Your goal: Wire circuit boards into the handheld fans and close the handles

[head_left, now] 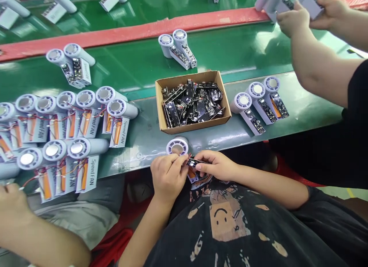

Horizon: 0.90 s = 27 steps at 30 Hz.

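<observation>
In front of my chest, my right hand (220, 165) is closed on a small black circuit board (194, 162), pinched between thumb and fingers. My left hand (168, 177) is closed at the board's left end, its fingertips pinching thin red wires (189, 155); their exact grip is partly hidden. Just behind and under both hands is a pale lilac handheld fan (177, 146) with a round silver-centred head. Part of its opened handle, with something orange inside, shows below the board. Beyond it stands a cardboard box (194, 127) heaped with similar black circuit boards (189, 92).
Fans with exposed orange batteries (83, 177) crowd the bench at left, beside a co-worker's hand (13, 205). Three fans with boards (253, 121) lie at right. More fans (179, 56) sit on the green belt (123, 63). Another person's hands (296, 19) hold fans at upper right.
</observation>
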### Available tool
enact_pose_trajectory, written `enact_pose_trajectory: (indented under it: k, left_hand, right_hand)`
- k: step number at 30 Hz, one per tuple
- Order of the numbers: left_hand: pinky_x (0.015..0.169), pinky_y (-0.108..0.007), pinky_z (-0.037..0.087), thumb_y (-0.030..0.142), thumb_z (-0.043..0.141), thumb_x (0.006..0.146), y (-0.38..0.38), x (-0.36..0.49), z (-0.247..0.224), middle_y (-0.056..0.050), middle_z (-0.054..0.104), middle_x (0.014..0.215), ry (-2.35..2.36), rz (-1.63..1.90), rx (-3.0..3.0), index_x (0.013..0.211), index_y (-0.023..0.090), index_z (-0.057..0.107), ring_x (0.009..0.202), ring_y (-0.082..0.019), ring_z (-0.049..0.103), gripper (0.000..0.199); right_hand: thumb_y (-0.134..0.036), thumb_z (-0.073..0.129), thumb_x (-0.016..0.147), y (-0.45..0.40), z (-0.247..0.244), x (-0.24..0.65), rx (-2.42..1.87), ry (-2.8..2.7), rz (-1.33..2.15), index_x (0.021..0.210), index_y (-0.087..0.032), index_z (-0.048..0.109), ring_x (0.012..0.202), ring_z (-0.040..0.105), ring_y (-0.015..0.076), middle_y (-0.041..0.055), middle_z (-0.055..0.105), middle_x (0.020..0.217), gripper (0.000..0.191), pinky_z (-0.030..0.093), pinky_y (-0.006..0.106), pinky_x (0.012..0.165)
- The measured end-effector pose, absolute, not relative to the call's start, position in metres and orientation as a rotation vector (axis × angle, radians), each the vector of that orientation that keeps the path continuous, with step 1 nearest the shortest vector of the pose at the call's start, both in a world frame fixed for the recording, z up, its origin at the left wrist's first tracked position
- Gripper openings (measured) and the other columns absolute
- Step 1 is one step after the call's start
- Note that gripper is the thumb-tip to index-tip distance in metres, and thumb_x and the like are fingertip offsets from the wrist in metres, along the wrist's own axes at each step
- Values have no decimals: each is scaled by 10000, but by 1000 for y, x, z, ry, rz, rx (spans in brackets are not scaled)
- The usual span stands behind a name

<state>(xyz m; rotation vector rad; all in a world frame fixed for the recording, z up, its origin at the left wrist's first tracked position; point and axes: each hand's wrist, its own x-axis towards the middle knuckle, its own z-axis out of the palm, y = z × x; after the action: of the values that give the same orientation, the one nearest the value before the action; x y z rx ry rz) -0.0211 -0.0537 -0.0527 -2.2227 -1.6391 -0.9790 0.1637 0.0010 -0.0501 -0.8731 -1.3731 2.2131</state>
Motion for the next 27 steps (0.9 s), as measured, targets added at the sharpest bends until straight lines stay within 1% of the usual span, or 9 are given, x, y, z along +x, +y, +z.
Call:
enact_pose_trajectory:
  k: [2, 4, 8, 11, 15, 19, 22, 24, 27]
  left_hand:
    - [794, -344, 440, 161, 685, 830, -57, -21, -54, -47, 662, 871, -1634, -1013, -2210, 1001, 197, 630, 817, -206, 597, 184]
    - [808, -345, 448, 158, 682, 831, -59, -20, -56, -55, 674, 902, -1647, -1026, -2208, 1006, 196, 608, 835, -207, 610, 194]
    - [800, -351, 452, 159, 662, 847, -59, -18, -61, -57, 666, 899, -1679, -1026, -2182, 987, 202, 627, 835, -207, 618, 151]
    - [796, -342, 482, 180, 672, 855, -53, -21, -67, -50, 647, 895, -1648, -1120, -2173, 1003, 214, 644, 849, -198, 630, 154]
    - [806, -339, 520, 169, 710, 829, -45, -27, -75, -32, 652, 904, -1610, -1240, -2082, 1016, 240, 629, 870, -191, 648, 216]
    - [749, -298, 525, 179, 642, 884, -45, -26, -72, -8, 672, 827, -1614, -1232, -2142, 963, 233, 606, 772, -165, 654, 103]
    - [708, -290, 519, 205, 571, 925, -49, -23, -67, -15, 689, 812, -1696, -1196, -2174, 1011, 207, 600, 731, -163, 656, 91]
    - [662, -283, 500, 238, 575, 922, -51, -22, -64, -2, 669, 758, -1799, -1195, -2146, 985, 197, 593, 683, -159, 639, 77]
    - [617, -270, 462, 266, 610, 904, -50, -23, -65, 22, 639, 696, -1908, -1204, -2113, 878, 204, 576, 632, -147, 610, 76]
  right_hand:
    - [-471, 725, 786, 3, -52, 163, -864, -1427, 2125, 877, -177, 640, 694, 575, 101, -19, 610, 794, 320, 495, 260, 684]
    - [-483, 735, 781, 4, -52, 162, -835, -1439, 2109, 863, -174, 653, 743, 583, 117, -13, 623, 794, 330, 494, 280, 742]
    - [-567, 730, 761, 4, -52, 158, -775, -1346, 2225, 852, -168, 640, 713, 591, 122, -12, 640, 760, 419, 496, 285, 716]
    - [-571, 728, 764, 4, -50, 153, -738, -1387, 2194, 809, -172, 643, 726, 603, 128, -8, 650, 757, 410, 504, 295, 736]
    - [-578, 732, 755, 6, -51, 148, -749, -1415, 2171, 787, -179, 646, 761, 622, 143, 8, 681, 789, 409, 514, 315, 766]
    - [-571, 741, 747, 9, -54, 145, -772, -1433, 2146, 784, -177, 645, 755, 620, 145, 10, 680, 784, 408, 510, 317, 765]
    - [-562, 732, 759, 10, -54, 145, -804, -1442, 2100, 789, -182, 646, 745, 615, 148, 4, 664, 774, 391, 504, 318, 753]
    - [-555, 731, 763, 10, -54, 144, -821, -1461, 2064, 797, -183, 654, 743, 607, 146, 3, 652, 780, 381, 494, 317, 753]
    - [-551, 724, 775, 7, -56, 141, -804, -1481, 2040, 775, -183, 647, 754, 604, 145, 1, 641, 776, 375, 479, 324, 792]
